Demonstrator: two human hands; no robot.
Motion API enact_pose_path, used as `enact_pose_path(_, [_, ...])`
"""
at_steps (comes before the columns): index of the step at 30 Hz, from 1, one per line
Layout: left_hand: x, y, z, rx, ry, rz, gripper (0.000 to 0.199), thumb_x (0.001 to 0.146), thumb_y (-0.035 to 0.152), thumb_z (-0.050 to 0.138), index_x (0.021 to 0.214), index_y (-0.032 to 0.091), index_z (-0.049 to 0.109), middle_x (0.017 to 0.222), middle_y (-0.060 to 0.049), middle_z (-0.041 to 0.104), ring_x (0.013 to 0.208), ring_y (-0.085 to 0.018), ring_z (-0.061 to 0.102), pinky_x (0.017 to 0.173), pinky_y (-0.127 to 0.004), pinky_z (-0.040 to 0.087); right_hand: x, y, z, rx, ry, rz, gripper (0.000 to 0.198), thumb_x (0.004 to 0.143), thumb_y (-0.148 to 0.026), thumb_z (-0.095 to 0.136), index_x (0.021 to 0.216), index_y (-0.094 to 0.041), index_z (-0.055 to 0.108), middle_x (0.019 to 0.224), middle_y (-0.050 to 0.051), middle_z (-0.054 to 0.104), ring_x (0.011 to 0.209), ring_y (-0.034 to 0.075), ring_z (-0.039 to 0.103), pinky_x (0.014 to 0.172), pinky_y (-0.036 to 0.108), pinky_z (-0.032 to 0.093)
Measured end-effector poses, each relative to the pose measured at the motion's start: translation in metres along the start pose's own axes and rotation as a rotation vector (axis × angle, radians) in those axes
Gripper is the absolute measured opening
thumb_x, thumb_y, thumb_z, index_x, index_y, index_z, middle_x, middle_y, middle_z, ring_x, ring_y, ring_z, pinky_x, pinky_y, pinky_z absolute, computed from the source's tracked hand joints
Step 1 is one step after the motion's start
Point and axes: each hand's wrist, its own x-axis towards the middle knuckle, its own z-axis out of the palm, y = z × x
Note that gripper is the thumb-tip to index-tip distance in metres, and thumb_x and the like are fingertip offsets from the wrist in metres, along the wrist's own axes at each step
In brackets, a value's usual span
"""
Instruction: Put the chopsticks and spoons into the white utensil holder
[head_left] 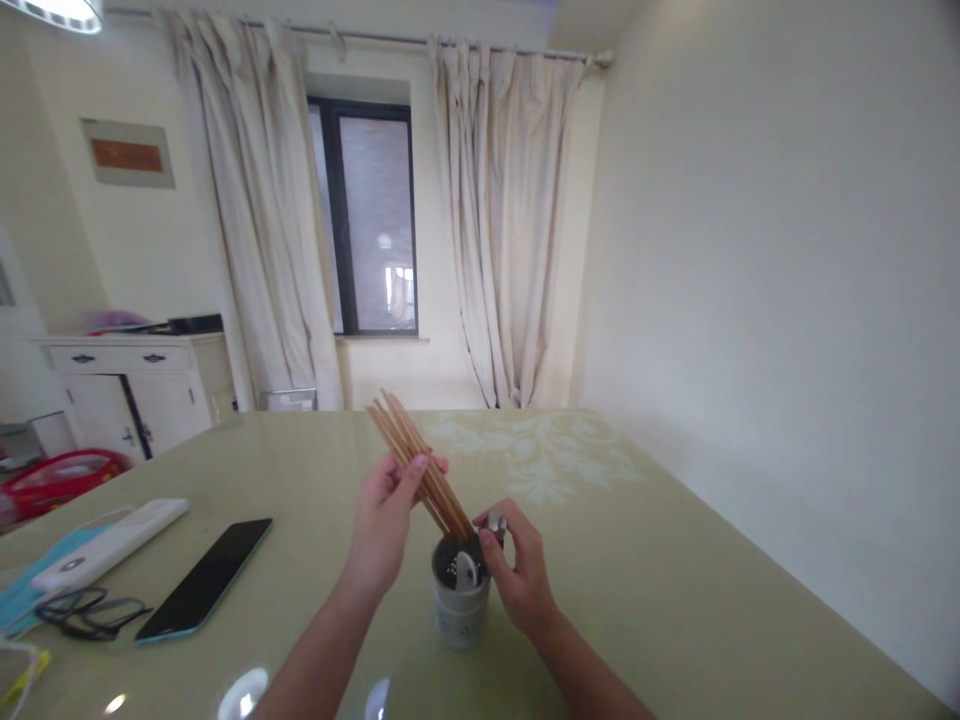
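Slanting up and to the left, a bundle of wooden chopsticks is gripped by my left hand, its fingers closed around the middle. The lower ends of the chopsticks reach into the mouth of a light-coloured utensil holder that stands upright on the table. At the holder's right rim my right hand is closed, with a shiny metal spoon between thumb and fingers. A pale, rounded utensil handle stands inside the holder at the front. The spoon's lower part is hidden.
On the left of the glossy table lie a black phone, folded glasses, a white oblong device and a blue mask. A red basket is beyond the left edge. A wall runs along the right.
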Motion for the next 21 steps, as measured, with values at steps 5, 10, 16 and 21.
enact_pose_path(5, [0.036, 0.046, -0.026, 0.127, 0.147, 0.277, 0.047, 0.086, 0.061, 0.077, 0.108, 0.021, 0.067, 0.109, -0.007, 0.083, 0.104, -0.026, 0.079, 0.096, -0.045, 0.062, 0.0, 0.005, 0.001, -0.003, 0.017, 0.011, 0.024, 0.106, -0.038, 0.056, 0.096, -0.021, 0.071, 0.084, 0.004, 0.065, 0.077, 0.02, 0.06, 0.071, 0.033, 0.048])
enact_pose_path(10, [0.044, 0.001, -0.056, 0.456, 0.115, 0.18, 0.055, 0.082, 0.07, 0.071, 0.102, 0.019, 0.07, 0.098, -0.012, 0.084, 0.096, -0.03, 0.08, 0.093, -0.046, 0.062, 0.001, 0.003, 0.001, -0.007, 0.01, 0.028, 0.023, 0.105, -0.038, 0.057, 0.097, -0.021, 0.071, 0.082, 0.002, 0.063, 0.074, 0.019, 0.059, 0.069, 0.031, 0.047])
enact_pose_path(16, [0.024, -0.07, -0.066, 0.404, 0.043, 0.034, 0.062, 0.077, 0.076, 0.072, 0.102, 0.019, 0.068, 0.096, -0.011, 0.084, 0.097, -0.03, 0.08, 0.093, -0.043, 0.061, 0.0, 0.004, 0.001, -0.013, 0.008, 0.034, 0.025, 0.106, -0.039, 0.056, 0.096, -0.021, 0.071, 0.082, 0.002, 0.064, 0.074, 0.019, 0.059, 0.07, 0.031, 0.048])
enact_pose_path(21, [0.02, -0.077, -0.065, 0.318, 0.092, -0.046, 0.071, 0.068, 0.084, 0.074, 0.098, 0.02, 0.065, 0.093, -0.011, 0.082, 0.092, -0.03, 0.079, 0.086, -0.042, 0.063, 0.0, 0.004, 0.0, -0.01, 0.005, 0.055, 0.026, 0.105, -0.04, 0.056, 0.096, -0.021, 0.072, 0.083, 0.003, 0.065, 0.074, 0.019, 0.059, 0.069, 0.032, 0.048])
